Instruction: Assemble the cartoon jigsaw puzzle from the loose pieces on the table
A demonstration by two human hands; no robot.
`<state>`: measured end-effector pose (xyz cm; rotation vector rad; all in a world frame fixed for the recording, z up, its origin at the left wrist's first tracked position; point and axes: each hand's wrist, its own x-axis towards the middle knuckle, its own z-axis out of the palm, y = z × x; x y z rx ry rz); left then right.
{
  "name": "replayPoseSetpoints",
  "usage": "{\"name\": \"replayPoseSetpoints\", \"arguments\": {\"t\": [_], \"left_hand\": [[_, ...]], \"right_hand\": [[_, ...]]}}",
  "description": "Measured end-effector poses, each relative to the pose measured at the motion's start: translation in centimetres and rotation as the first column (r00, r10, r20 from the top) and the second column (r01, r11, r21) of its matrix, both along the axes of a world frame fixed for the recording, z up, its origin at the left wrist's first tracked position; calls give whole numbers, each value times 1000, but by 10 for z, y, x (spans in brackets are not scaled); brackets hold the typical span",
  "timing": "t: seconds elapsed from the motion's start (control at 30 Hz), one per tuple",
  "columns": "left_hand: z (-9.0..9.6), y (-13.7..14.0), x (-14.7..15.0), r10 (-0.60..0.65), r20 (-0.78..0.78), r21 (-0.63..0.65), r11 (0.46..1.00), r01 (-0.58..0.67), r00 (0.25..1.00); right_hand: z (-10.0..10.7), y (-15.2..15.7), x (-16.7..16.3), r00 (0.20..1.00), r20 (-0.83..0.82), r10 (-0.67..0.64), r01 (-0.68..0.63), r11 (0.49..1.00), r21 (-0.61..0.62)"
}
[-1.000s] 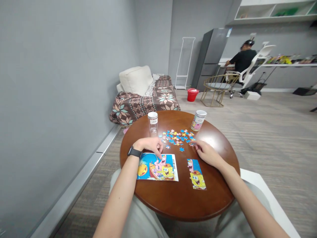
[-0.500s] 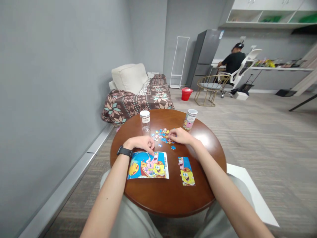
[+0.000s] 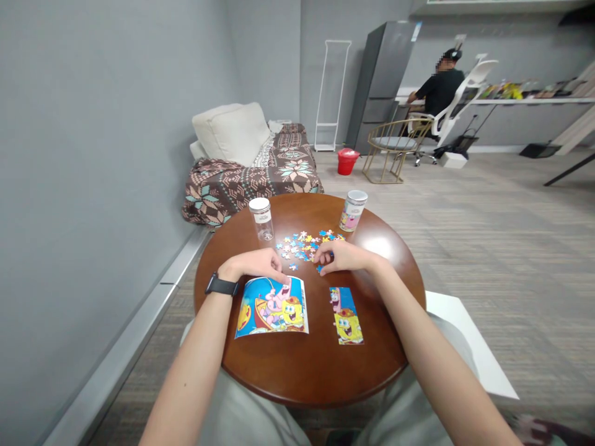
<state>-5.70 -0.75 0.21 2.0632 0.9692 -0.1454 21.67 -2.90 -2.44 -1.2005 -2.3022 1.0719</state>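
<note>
I sit at a round brown wooden table [image 3: 297,371]. My left hand [image 3: 253,265], with a black watch on the wrist, rests on the top edge of a cartoon reference picture [image 3: 272,308], fingers curled and pressing it down. My right hand [image 3: 341,256] lies over the near edge of a pile of loose puzzle pieces [image 3: 302,243], fingertips pinched on a blue piece [image 3: 320,268]. A partly assembled strip of puzzle [image 3: 346,314] lies in front of my right hand.
A clear jar [image 3: 261,218] and a printed puzzle can [image 3: 352,210] stand at the table's far side. A blanket-covered sofa [image 3: 251,167], a red bucket [image 3: 346,161], a gold chair [image 3: 389,148] and a fridge stand behind. A person in black [image 3: 437,90] sits at a desk.
My right hand moved from the table's right side leftward into the pile of pieces and closed its fingers on a blue piece. My left hand stayed on the picture. The camera shifted.
</note>
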Motion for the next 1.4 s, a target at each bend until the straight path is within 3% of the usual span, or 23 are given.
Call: {"name": "replayPoseSetpoints", "arguments": {"t": [0.13,0.37,0.47,1.4], "left_hand": [[0,-1,1,5,-29,56,998,-4,1000],[-5,0,5,83,118,270,956,-113,989],[-4,0,4,82,113,284,952,-111,990],[-2,-1,6,82,81,341,934,-105,993]], "right_hand": [[-1,2,5,1000,2,-5,6,1000,-20],[-4,3,3,1000,27,-14,13,999,40],[-3,1,1,999,45,8,-11,997,79],[2,-2,-2,996,88,9,-14,999,53]]}}
